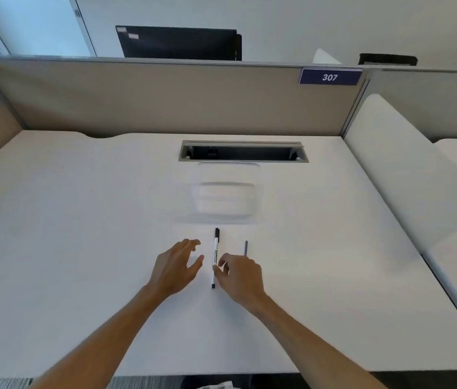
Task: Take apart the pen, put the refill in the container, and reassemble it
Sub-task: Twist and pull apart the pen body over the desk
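The pen lies on the white surface, long axis running away from the person, black cap far. Right hand pinches its near half; left hand hovers beside it, fingers relaxed.

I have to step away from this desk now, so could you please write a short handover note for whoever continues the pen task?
Left hand: open, hovering just left of the pen, holding nothing.
Right hand: fingers pinching the pen at its lower half; the pen lies on the desk, apparently whole.
A thin grey stick, possibly a refill, lies to the right of the pen.
The clear container sits beyond the pen; its contents cannot be made out.
Left: take the pen apart, put the refill in the container, reassemble.
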Demonstrator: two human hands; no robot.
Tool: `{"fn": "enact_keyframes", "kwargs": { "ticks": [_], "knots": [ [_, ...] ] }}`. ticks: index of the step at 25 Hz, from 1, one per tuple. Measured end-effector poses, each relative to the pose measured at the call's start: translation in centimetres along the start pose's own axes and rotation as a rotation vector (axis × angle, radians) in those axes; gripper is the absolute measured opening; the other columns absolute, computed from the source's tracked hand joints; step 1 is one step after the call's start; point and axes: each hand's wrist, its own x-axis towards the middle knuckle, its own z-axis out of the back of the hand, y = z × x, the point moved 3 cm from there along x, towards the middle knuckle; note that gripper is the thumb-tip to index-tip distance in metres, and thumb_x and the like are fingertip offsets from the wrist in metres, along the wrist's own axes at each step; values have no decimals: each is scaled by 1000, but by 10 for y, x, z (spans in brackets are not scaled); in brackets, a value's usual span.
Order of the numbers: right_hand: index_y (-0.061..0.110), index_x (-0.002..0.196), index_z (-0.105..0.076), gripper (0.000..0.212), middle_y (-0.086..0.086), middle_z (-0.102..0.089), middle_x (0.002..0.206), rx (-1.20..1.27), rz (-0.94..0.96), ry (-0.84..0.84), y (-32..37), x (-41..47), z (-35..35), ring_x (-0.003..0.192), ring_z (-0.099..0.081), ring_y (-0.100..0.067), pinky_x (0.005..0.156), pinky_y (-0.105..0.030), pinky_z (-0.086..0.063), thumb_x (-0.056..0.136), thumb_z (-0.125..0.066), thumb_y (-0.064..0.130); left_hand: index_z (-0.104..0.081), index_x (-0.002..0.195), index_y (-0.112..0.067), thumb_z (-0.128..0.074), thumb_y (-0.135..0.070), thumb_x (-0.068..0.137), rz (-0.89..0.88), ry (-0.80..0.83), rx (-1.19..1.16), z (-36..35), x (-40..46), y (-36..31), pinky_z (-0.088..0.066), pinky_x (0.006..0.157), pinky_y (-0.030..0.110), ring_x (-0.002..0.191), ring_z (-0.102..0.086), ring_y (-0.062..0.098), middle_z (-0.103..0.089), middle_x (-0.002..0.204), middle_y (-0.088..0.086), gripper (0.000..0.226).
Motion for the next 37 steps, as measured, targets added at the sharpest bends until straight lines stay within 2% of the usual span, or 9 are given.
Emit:
{"fn": "enact_keyframes", "kwargs": {
  "ticks": [5,14,20,22,25,28,32,35,37],
  "knots": [
    [21,85,-63,30,6,-72,82,-35,-63,-24,8,-7,-16,77,-67,-17,66,-28,-43,92,-56,49,-57,124,-20,-60,-37,90,41,35,-6,-6,-14,3,-55,67,31,84,-64,14,-67,103,-7,38],
    [17,88,-64,28,3,-71,81,-91,-130,-77,8,-7,-21,74,-67,-21,64,-30,-45,93,-50,41,-64,117,-14,-63,-30,89,-7,37,21,-10,-18,-2,-53,69,31,98,-64,18,-68,110,-2,32],
    [20,89,-69,22,7,-73,79,23,34,-288,5,-22,2,62,-65,-14,56,-25,-43,93,-59,39,-61,125,-15,-62,-21,90,-342,-27,143,3,-8,-30,-46,99,42,123,-55,26,-60,132,6,36],
    [22,92,-69,16,10,-73,81,98,104,-354,5,-26,16,61,-64,-10,55,-22,-43,94,-62,37,-62,122,-16,-53,-22,95,-443,-42,182,11,-3,-40,-39,106,43,125,-53,22,-64,126,1,29],
    [24,97,-70,13,13,-72,83,252,144,-397,6,-31,36,67,-63,-6,57,-19,-46,96,-63,35,-67,109,-16,-42,-24,99,-461,-67,131,24,5,-50,-34,108,41,116,-58,19,-71,105,-4,28],
    [25,94,-71,9,15,-71,84,504,86,-387,5,-31,56,74,-66,-9,55,-17,-39,93,-68,33,-68,104,-14,-48,-22,99,-490,-99,47,38,10,-61,-38,101,34,99,-61,18,-68,94,-3,22],
    [24,89,-73,5,11,-72,82,760,28,-335,8,-29,77,70,-67,-16,54,-36,-48,88,-74,29,-68,105,-11,-51,-20,98,-503,-135,-21,56,14,-74,-47,77,30,83,-60,20,-67,92,1,21],
    [24,86,-73,4,8,-71,78,845,21,-314,12,-26,89,65,-67,-16,57,-26,-49,89,-72,24,-67,104,-11,-52,-19,97,-516,-156,-14,66,17,-84,-46,61,33,74,-58,21,-65,89,1,18],
    [21,82,-72,13,4,-70,71,886,1,-323,12,-24,93,60,-64,-15,59,-25,-48,94,-66,20,-67,102,-11,-53,-18,97,-515,-175,1,71,17,-87,-45,55,34,67,-55,22,-64,88,1,16]
  ]
}}
